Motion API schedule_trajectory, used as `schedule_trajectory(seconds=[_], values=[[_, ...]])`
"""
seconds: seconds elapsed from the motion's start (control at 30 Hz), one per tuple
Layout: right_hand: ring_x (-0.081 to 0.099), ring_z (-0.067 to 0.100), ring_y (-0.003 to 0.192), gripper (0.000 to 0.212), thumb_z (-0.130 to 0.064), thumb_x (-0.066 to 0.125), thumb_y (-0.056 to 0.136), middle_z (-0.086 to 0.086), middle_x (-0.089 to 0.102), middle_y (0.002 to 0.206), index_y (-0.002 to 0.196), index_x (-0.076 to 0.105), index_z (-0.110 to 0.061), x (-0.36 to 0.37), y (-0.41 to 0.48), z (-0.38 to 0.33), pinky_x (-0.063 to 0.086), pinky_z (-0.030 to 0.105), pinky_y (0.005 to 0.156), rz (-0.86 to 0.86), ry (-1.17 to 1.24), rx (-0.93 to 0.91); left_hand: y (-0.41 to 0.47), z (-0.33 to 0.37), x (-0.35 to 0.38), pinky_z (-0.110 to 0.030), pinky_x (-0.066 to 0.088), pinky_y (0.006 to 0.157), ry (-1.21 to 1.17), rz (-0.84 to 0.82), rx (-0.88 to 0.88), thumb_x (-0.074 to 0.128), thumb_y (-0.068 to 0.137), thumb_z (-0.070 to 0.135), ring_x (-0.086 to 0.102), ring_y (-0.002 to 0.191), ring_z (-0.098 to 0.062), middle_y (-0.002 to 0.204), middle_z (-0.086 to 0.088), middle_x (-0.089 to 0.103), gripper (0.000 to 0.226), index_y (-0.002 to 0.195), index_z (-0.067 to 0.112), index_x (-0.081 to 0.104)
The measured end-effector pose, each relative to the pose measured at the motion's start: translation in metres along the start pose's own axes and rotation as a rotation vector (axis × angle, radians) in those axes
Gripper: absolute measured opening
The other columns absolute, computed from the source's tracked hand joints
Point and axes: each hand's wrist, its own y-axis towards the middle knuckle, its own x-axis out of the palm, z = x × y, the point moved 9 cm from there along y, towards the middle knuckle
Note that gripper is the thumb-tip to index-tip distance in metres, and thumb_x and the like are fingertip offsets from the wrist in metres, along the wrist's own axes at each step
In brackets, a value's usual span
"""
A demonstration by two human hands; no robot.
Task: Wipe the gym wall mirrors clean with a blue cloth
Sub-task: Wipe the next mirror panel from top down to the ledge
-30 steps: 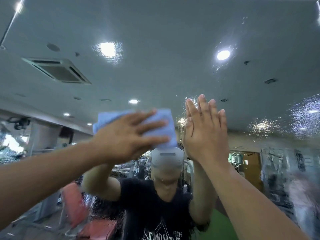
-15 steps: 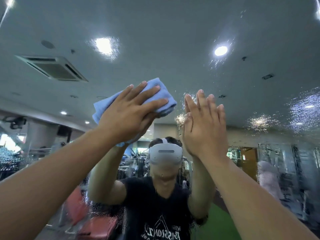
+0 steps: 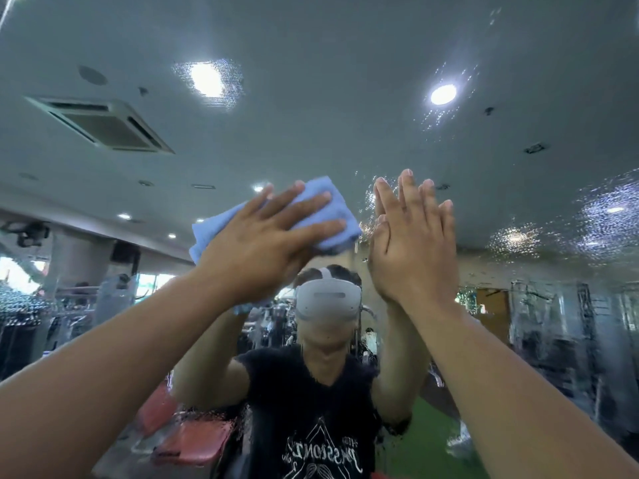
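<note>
Head view: left hand (image 3: 262,247) flat on cloth (image 3: 211,233), fingers (image 3: 307,205) straight and spread, pressing it to mirror (image 3: 345,98). Cloth shows past the fingertips and beside the wrist. Right hand (image 3: 415,243) relaxed flat, palm on glass, fingers straight, together. Cloth's right edge just beside right hand, narrow gap between. Wide glass above and left; droplets (image 3: 605,216) at right.

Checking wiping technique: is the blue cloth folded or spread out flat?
Folded: the blue cloth is a thick, layered pad under the flat left hand, pressed against the mirror.
</note>
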Motion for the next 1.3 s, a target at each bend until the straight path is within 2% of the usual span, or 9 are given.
schedule_trajectory(seconds=[0.17, 0.43, 0.63, 0.73, 0.9, 1.03, 1.13, 1.2, 1.3], values=[[0.011, 0.030, 0.158, 0.056, -0.034, 0.024, 0.105, 0.003, 0.017, 0.171, 0.161, 0.026, -0.032, 0.000, -0.001, 0.000, 0.004, 0.048, 0.127, 0.003, 0.009, -0.003, 0.011, 0.000, 0.000, -0.053, 0.037, 0.108, 0.005, 0.059, -0.196, 0.048, 0.096, 0.035, 0.040, 0.142, -0.040, 0.152, -0.007, 0.049, 0.043, 0.137, 0.027, 0.060], [0.009, 0.034, 0.158, 0.058, -0.034, 0.017, 0.105, 0.008, 0.015, 0.171, 0.163, 0.024, -0.027, -0.001, 0.001, -0.003, 0.004, 0.050, 0.126, -0.040, 0.002, -0.030, -0.032, 0.043, 0.006, -0.057, 0.035, 0.112, 0.036, -0.030, 0.075, 0.071, 0.090, 0.017, 0.038, 0.144, -0.040, 0.158, -0.007, 0.042, 0.059, 0.144, 0.029, 0.054], [-0.010, 0.026, 0.159, 0.054, -0.032, 0.022, 0.112, 0.005, -0.002, 0.173, 0.164, 0.012, -0.030, -0.002, 0.000, 0.004, -0.014, 0.036, 0.124, -0.197, 0.057, -0.093, -0.004, -0.014, -0.003, -0.060, 0.038, 0.109, 0.010, -0.024, -0.263, 0.035, 0.099, 0.036, 0.041, 0.141, -0.042, 0.154, -0.008, 0.046, 0.047, 0.143, 0.030, 0.051], [-0.006, 0.024, 0.159, 0.055, -0.037, 0.019, 0.110, 0.004, 0.004, 0.173, 0.164, 0.015, -0.029, -0.015, -0.017, 0.011, -0.011, 0.035, 0.125, -0.173, 0.088, -0.113, -0.005, -0.008, 0.009, -0.059, 0.031, 0.115, 0.015, -0.080, -0.287, 0.013, 0.108, 0.040, 0.031, 0.147, -0.040, 0.159, -0.012, 0.036, 0.050, 0.153, 0.028, 0.033], [-0.005, 0.019, 0.158, 0.058, -0.044, 0.015, 0.106, 0.000, 0.011, 0.172, 0.162, 0.022, -0.029, -0.024, -0.046, 0.035, -0.003, 0.043, 0.127, -0.201, 0.027, -0.101, -0.022, 0.026, 0.001, -0.057, 0.042, 0.107, 0.039, -0.022, -0.193, 0.036, 0.101, 0.027, 0.035, 0.144, -0.044, 0.155, -0.017, 0.041, 0.050, 0.148, 0.019, 0.048], [0.004, 0.027, 0.159, 0.060, -0.044, 0.013, 0.106, 0.004, 0.014, 0.171, 0.163, 0.022, -0.028, -0.029, -0.049, 0.062, 0.003, 0.049, 0.127, -0.177, -0.073, -0.044, -0.017, 0.020, 0.000, -0.057, 0.044, 0.103, 0.029, -0.026, -0.164, 0.032, 0.101, 0.027, 0.038, 0.142, -0.042, 0.154, -0.012, 0.044, 0.048, 0.147, 0.027, 0.046], [-0.002, 0.025, 0.159, 0.060, -0.049, 0.005, 0.107, 0.001, 0.004, 0.173, 0.164, 0.009, -0.034, -0.022, -0.055, 0.075, -0.002, 0.047, 0.128, -0.198, -0.112, -0.042, -0.001, 0.001, -0.004, -0.056, 0.040, 0.108, 0.018, 0.013, -0.253, 0.029, 0.101, 0.030, 0.039, 0.141, -0.042, 0.153, -0.012, 0.046, 0.050, 0.144, 0.023, 0.054], [-0.007, 0.022, 0.159, 0.060, -0.051, 0.002, 0.107, -0.001, -0.002, 0.173, 0.165, 0.003, -0.035, -0.018, -0.058, 0.077, -0.008, 0.042, 0.127, -0.188, -0.115, -0.051, 0.012, -0.006, -0.008, -0.045, 0.032, 0.113, 0.014, 0.081, -0.332, 0.031, 0.099, 0.027, 0.039, 0.139, -0.038, 0.149, -0.015, 0.050, 0.050, 0.140, 0.017, 0.057], [-0.005, 0.023, 0.159, 0.060, -0.049, 0.004, 0.108, 0.000, 0.000, 0.173, 0.165, 0.007, -0.032, -0.016, -0.059, 0.077, -0.004, 0.044, 0.127, -0.150, -0.113, -0.050, 0.025, -0.013, 0.002, -0.042, 0.031, 0.111, 0.047, 0.046, -0.435, 0.030, 0.096, 0.027, 0.033, 0.144, -0.038, 0.155, -0.012, 0.042, 0.054, 0.149, 0.027, 0.041]])
